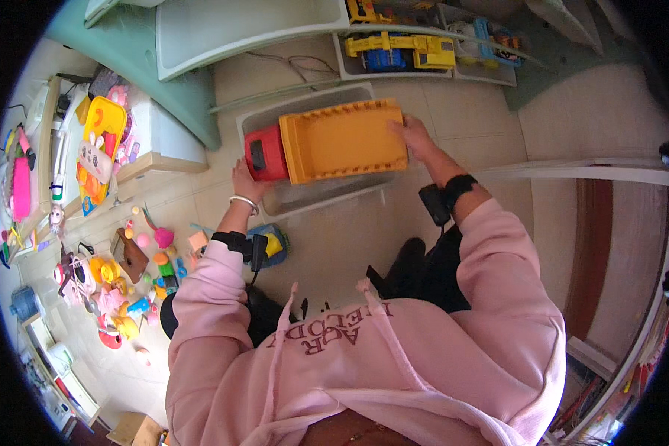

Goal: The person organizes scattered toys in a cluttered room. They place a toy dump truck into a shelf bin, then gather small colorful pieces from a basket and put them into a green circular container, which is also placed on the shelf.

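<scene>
A large toy dump truck (342, 141) lies sideways before me, with a red cab at its left end and an orange-yellow bed at its right. My left hand (247, 183) grips the cab's near corner. At the other end, my right hand (415, 138) is closed on the rear edge of the bed, its fingertips partly hidden by it. Below the truck is a grey-white plastic bin (327, 199), whose rim shows around the toy. Whether the truck touches the bin's floor I cannot tell.
A green shelf frame (275, 100) holds an empty-looking white bin (253, 30) and another bin with a yellow-and-blue toy vehicle (401, 52). Many small colourful toys (126, 282) are scattered on the floor at left. Near my left forearm sits a blue-and-yellow toy (275, 244).
</scene>
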Action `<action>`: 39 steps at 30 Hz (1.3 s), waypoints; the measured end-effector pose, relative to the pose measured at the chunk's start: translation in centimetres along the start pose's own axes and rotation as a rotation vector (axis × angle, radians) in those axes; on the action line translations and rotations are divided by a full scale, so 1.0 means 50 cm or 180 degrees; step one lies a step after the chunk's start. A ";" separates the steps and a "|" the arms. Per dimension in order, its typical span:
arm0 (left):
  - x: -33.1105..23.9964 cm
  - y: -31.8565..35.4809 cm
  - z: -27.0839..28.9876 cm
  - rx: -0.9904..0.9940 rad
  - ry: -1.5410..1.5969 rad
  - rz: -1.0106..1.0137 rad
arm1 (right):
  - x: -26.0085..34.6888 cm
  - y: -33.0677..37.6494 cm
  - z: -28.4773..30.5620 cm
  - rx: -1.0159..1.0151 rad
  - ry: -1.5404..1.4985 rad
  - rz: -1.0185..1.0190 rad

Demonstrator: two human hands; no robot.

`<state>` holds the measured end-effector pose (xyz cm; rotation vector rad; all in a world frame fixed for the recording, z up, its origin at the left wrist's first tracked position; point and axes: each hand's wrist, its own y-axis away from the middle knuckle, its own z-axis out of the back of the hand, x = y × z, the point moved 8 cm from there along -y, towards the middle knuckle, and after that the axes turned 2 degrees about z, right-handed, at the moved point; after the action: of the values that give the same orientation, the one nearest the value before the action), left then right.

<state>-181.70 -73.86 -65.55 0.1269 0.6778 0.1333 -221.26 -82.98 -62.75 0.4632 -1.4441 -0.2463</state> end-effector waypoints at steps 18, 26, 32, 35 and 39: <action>0.121 -0.021 0.004 -0.1078 0.0993 0.1013 | 0.009 -0.127 -0.091 0.0093 -0.0211 -0.0207; 0.213 0.025 -0.024 0.0267 0.0890 0.2300 | -0.045 -0.058 -0.095 0.0781 -0.1237 -0.1086; 0.252 0.054 -0.065 0.0174 0.2001 0.1662 | -0.124 -0.036 -0.087 0.0590 -0.1403 -0.1052; 0.225 0.029 -0.012 -0.0245 0.2380 0.1018 | -0.103 -0.056 -0.102 0.0615 -0.1384 -0.0846; 0.200 -0.009 0.082 -0.0034 0.2021 0.1336 | -0.033 -0.060 -0.119 0.0601 -0.1427 -0.0881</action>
<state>-171.36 -72.96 -68.61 0.2193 1.2781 0.5973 -215.23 -84.02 -65.91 0.8010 -1.8489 -0.4590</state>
